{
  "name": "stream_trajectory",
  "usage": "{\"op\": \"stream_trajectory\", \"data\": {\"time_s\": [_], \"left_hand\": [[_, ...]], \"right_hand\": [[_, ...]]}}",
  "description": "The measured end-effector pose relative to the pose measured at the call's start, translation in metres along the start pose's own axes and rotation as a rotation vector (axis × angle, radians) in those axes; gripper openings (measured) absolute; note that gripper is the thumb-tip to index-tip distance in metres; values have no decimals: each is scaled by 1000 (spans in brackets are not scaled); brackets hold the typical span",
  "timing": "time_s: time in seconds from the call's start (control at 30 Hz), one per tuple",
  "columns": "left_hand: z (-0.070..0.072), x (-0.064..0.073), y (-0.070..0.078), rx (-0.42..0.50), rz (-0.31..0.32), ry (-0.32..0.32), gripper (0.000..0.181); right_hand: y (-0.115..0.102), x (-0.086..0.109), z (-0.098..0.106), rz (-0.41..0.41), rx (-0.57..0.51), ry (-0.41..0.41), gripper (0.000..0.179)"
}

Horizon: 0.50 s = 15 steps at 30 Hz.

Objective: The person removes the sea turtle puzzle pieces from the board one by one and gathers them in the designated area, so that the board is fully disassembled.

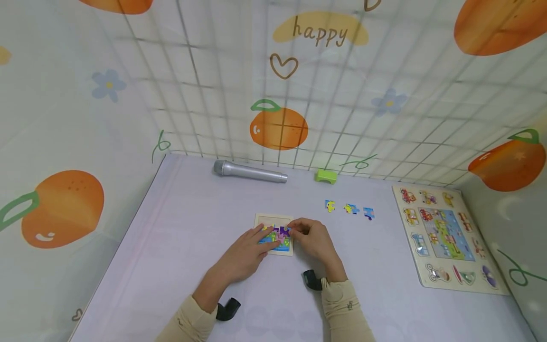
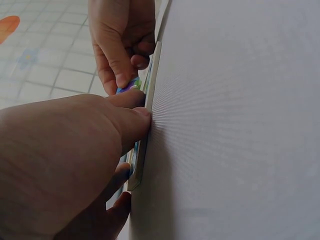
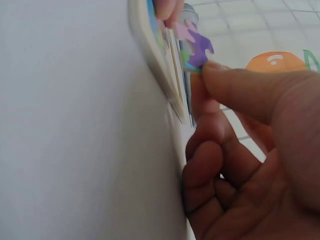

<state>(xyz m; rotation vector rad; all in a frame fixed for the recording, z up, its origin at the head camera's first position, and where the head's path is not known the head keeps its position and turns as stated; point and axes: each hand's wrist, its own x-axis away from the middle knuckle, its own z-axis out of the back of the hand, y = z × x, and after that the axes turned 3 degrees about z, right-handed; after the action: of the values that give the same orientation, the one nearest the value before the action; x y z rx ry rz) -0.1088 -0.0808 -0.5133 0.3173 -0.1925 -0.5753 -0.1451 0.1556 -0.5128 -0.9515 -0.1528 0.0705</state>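
A small square jigsaw puzzle in a pale wooden tray (image 1: 273,220) lies at the middle of the table, with colourful pieces inside. My left hand (image 1: 243,254) rests over its left part, fingers spread across the pieces; in the left wrist view the thumb (image 2: 134,120) lies along the tray's near edge. On the right side my right hand (image 1: 318,242) pinches a purple, pink and green puzzle piece (image 3: 199,49) between thumb and forefinger, close over the tray. The other fingers of that hand are curled. Part of the puzzle is hidden under the left hand.
Three loose puzzle pieces (image 1: 352,209) lie right of the tray. Behind are a grey microphone (image 1: 252,172) and a green arch block (image 1: 326,176). A larger picture puzzle board (image 1: 446,286) lies far right. Fruit-printed cloth over a wire grid backs the table.
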Motion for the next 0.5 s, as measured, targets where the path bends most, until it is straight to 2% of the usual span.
{"op": "stream_trajectory", "data": {"time_s": [0.27,0.5], "left_hand": [[0,0,0,5,3,-9,43],[2,0,0,18,-13,15,44]], "right_hand": [[2,-1,1,-14,-4,11,10],[8,-2,10,-70,-8,47,13]]}}
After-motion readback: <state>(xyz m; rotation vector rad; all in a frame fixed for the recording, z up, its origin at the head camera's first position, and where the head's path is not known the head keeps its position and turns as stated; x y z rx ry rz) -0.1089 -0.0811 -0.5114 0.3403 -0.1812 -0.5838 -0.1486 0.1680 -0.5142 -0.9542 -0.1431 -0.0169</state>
